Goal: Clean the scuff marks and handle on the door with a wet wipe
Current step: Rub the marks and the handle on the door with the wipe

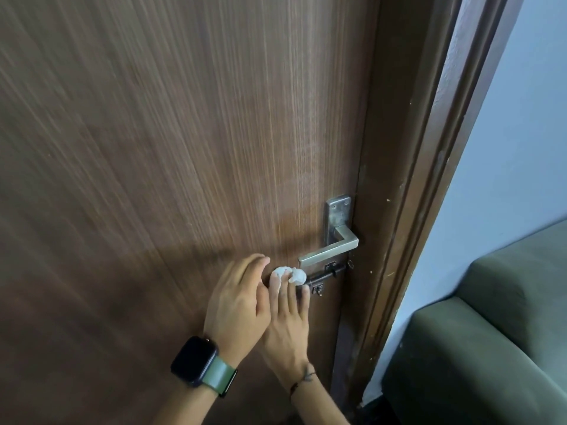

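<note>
Wood-grain laminate covers the door [184,148], the largest surface present, and no distinct scuff mark can be made out on it in this blurred view, so missed marks are a real risk if wiping proceeds by feel. To the right of the grip stands the dark door frame [408,210], chipped in places; a wet wipe dragged over those chips could snag and shred. Further right sits a green sofa [491,332], well apart and not at risk. Directly above and right of the grip is the metal lever handle [329,248], apparently not yet wiped. Just right of the grip lies a dark sliding bolt [325,276], whose edges could tear the wipe or nick a finger. The right hand [288,320] presses the crumpled white wet wipe [290,274] against the door with fairly straight fingers; whether it pinches the wipe cannot be told. The left hand [236,302], wearing a watch with a green strap [202,366], lies relaxed and overlapping the right, holding nothing. The bunched wipe offers little contact area, so smearing is likely.
</note>
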Demonstrator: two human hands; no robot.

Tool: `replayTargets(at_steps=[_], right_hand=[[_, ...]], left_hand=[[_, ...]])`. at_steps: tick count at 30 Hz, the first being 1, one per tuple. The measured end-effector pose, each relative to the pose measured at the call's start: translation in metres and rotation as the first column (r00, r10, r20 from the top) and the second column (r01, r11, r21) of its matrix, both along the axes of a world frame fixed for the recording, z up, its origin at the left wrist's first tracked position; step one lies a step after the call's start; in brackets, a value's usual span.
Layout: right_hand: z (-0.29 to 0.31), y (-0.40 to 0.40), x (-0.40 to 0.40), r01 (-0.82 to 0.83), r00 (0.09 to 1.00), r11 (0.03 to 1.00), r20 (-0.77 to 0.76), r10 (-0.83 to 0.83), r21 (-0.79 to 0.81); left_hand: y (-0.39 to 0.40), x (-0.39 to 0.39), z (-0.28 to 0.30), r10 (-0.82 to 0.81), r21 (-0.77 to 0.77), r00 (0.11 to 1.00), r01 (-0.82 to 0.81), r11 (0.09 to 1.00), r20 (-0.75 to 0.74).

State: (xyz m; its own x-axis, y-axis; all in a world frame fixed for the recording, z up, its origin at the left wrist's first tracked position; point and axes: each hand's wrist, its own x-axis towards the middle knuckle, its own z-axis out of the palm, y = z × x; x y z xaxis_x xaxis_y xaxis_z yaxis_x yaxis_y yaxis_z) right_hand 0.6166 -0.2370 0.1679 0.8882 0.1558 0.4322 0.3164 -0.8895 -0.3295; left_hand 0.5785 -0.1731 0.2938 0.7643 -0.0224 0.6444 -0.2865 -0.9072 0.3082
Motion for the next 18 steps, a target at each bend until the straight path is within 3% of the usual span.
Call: replayTargets(at_steps=[7, 11, 14, 18], right_hand=[[0.014, -0.055, 0.04, 0.201, 0.979, 0.967, -0.054, -0.195, 0.157], [0.016, -0.024, 0.02, 0.056, 0.998, 0.983, 0.003, -0.058, 0.175], [0.011, -0.019, 0.009, -0.096, 0.995, 0.992, 0.003, 0.096, 0.076], [0.014, -0.066, 0.03, -0.006, 1.0, 1.0, -0.026, 0.006, 0.02]], left_hand=[[0.007, -0.007, -0.006, 0.02, 0.007, 1.0, -0.02, 1.0, 0.005], [0.001, -0.006, -0.012, 0.015, -0.009, 1.0, -0.015, 1.0, 0.003], [-0.008, -0.005, -0.01, 0.003, 0.027, 1.0, -0.002, 1.0, -0.019], [-0.009, -0.002, -0.007, -0.009, 0.06, 0.999, 0.011, 0.998, -0.035]])
